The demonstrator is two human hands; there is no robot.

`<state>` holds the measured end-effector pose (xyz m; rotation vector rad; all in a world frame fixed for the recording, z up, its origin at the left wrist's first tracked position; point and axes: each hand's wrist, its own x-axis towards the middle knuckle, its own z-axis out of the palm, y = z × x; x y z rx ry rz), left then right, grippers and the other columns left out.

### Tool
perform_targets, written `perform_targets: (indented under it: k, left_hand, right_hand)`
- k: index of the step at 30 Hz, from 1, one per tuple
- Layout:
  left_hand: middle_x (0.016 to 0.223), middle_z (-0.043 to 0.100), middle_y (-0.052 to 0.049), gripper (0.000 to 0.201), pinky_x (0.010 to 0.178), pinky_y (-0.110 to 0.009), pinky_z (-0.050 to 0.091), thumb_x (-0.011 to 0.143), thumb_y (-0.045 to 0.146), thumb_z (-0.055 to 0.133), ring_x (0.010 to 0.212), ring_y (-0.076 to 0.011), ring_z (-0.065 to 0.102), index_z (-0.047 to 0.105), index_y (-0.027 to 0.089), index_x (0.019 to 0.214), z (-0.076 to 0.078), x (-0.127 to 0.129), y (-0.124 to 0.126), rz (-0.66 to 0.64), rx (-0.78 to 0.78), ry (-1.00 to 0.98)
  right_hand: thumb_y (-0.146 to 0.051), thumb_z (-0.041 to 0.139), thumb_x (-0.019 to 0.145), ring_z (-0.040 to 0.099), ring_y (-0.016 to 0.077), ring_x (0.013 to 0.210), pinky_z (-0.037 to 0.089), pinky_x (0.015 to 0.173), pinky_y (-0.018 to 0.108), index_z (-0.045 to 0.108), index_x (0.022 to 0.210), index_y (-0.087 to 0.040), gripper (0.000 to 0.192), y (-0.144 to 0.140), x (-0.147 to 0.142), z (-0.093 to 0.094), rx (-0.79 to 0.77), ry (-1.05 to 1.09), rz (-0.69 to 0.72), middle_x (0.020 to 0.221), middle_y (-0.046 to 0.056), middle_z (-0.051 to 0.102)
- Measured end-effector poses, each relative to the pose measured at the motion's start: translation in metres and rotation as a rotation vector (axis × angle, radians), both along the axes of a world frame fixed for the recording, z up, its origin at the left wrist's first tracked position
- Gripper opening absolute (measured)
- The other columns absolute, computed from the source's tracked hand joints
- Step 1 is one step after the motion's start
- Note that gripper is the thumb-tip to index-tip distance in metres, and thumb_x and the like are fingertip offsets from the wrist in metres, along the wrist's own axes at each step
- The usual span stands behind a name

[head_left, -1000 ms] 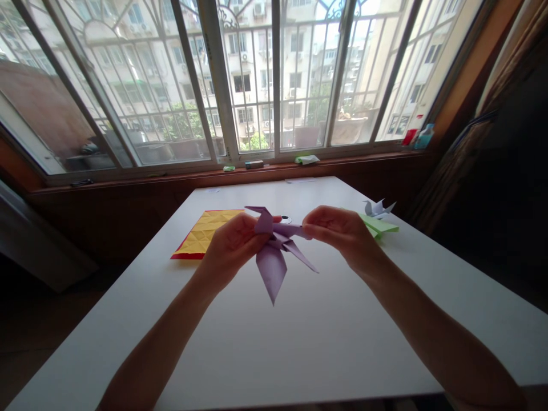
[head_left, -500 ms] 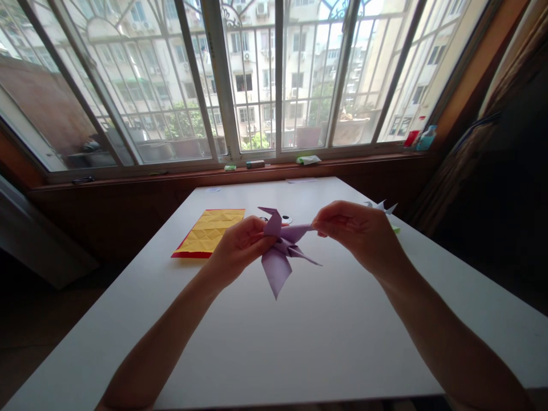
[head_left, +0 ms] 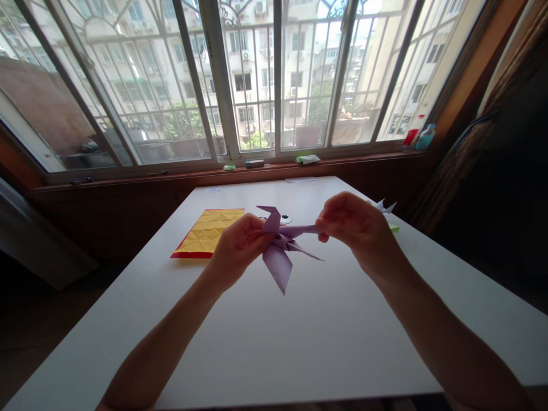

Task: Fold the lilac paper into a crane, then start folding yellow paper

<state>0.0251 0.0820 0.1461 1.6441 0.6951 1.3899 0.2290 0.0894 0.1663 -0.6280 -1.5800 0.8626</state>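
Observation:
A purple origami crane (head_left: 278, 266) is held up above the white table, between my two hands. My left hand (head_left: 240, 245) pinches its body just below the bent head and neck. With thumb and fingertips, my right hand (head_left: 349, 225) grips the tip of the wing that stretches to the right. The other wing hangs down toward me, and a thin pointed tail sticks out to the right below. Behind the crane, partly hidden by it and my left hand, lie round black-and-white eye-like pieces (head_left: 286, 218).
Creased yellow paper (head_left: 209, 228) with a red edge lies on the table (head_left: 274, 348) at the left. Behind my right hand sits a pale folded paper piece (head_left: 387, 206) near a green one (head_left: 394, 228). A windowsill with small items runs beyond the table.
My right hand has risen slightly and rolled, its fingers curling more around the wing tip. The crane's hanging wing has swung a little to the right. My left hand keeps its pinch.

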Motion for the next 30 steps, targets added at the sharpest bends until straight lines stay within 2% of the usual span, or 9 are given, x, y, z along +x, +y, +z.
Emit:
perform_targets:
  k: [5,8,12,14,16,19,25,28,30]
  left_hand:
    - [0.082,0.069,-0.003,0.018,0.065,-0.024,0.049,0.074,0.029,0.070,0.078,-0.0173,0.065,0.058,0.016,0.077,0.000,0.000,0.005,0.152,0.006,-0.109]
    - [0.079,0.068,-0.001,0.015,0.063,-0.022,0.048,0.075,0.028,0.069,0.075,-0.0142,0.064,0.059,0.017,0.078,-0.005,0.000,0.009,0.248,0.054,-0.184]
    - [0.077,0.067,0.001,0.012,0.065,-0.022,0.048,0.077,0.025,0.067,0.074,-0.0128,0.064,0.058,0.018,0.078,-0.010,0.003,0.011,0.305,0.112,-0.212]
    - [0.079,0.068,0.000,0.010,0.066,-0.023,0.050,0.077,0.024,0.067,0.077,-0.0138,0.065,0.058,0.018,0.078,-0.012,0.006,0.010,0.317,0.140,-0.203]
    - [0.084,0.069,-0.001,0.009,0.069,-0.025,0.051,0.078,0.023,0.066,0.083,-0.0158,0.066,0.058,0.018,0.079,-0.012,0.009,0.009,0.309,0.161,-0.194]
    - [0.089,0.070,-0.002,0.008,0.073,-0.026,0.052,0.078,0.021,0.065,0.091,-0.0178,0.066,0.057,0.019,0.080,-0.012,0.013,0.006,0.305,0.179,-0.184]
    - [0.093,0.068,-0.002,0.006,0.074,-0.026,0.051,0.079,0.018,0.063,0.090,-0.0157,0.065,0.057,0.019,0.081,-0.013,0.018,-0.002,0.411,0.263,-0.104]
    - [0.092,0.068,-0.001,0.007,0.074,-0.025,0.050,0.079,0.017,0.062,0.089,-0.0148,0.064,0.056,0.020,0.079,-0.014,0.018,-0.002,0.426,0.271,-0.094]
    - [0.093,0.068,-0.001,0.007,0.072,-0.024,0.050,0.079,0.019,0.063,0.088,-0.0152,0.064,0.056,0.019,0.078,-0.014,0.018,0.000,0.405,0.223,-0.112]
  right_hand:
    - [-0.026,0.066,0.077,0.061,0.0093,0.060,0.050,0.055,0.022,0.056,0.083,-0.019,0.014,-0.001,-0.004,-0.003,-0.007,0.015,-0.009,0.075,-0.003,0.061]
    - [-0.033,0.063,0.079,0.062,0.0096,0.061,0.048,0.056,0.022,0.055,0.085,-0.019,0.017,0.001,-0.005,-0.005,-0.104,0.072,0.018,0.078,-0.002,0.062]
    - [-0.043,0.054,0.083,0.061,0.0109,0.060,0.047,0.057,0.023,0.059,0.078,-0.015,0.029,-0.001,-0.009,-0.008,-0.346,-0.048,0.315,0.074,0.002,0.064]
    - [-0.045,0.056,0.082,0.062,0.0124,0.064,0.046,0.058,0.023,0.063,0.081,-0.013,0.033,-0.005,-0.013,-0.009,-0.414,-0.143,0.470,0.077,0.005,0.066]
    - [-0.044,0.060,0.079,0.063,0.0133,0.069,0.046,0.061,0.023,0.065,0.084,-0.013,0.032,-0.009,-0.017,-0.010,-0.445,-0.172,0.536,0.083,0.007,0.068]
    - [-0.044,0.060,0.079,0.065,0.0140,0.075,0.048,0.067,0.024,0.066,0.089,-0.012,0.034,-0.015,-0.021,-0.011,-0.504,-0.117,0.566,0.090,0.009,0.069]
    - [-0.039,0.066,0.075,0.068,0.0169,0.081,0.051,0.073,0.026,0.067,0.095,-0.014,0.032,-0.021,-0.024,-0.012,-0.694,0.039,0.611,0.096,0.009,0.070]
    - [-0.031,0.070,0.073,0.069,0.0153,0.075,0.052,0.069,0.025,0.068,0.094,-0.016,0.026,-0.021,-0.026,-0.016,-0.715,0.054,0.541,0.091,0.007,0.072]
    - [-0.029,0.070,0.073,0.069,0.0142,0.070,0.052,0.066,0.024,0.069,0.091,-0.016,0.023,-0.019,-0.028,-0.019,-0.634,0.033,0.454,0.085,0.006,0.072]
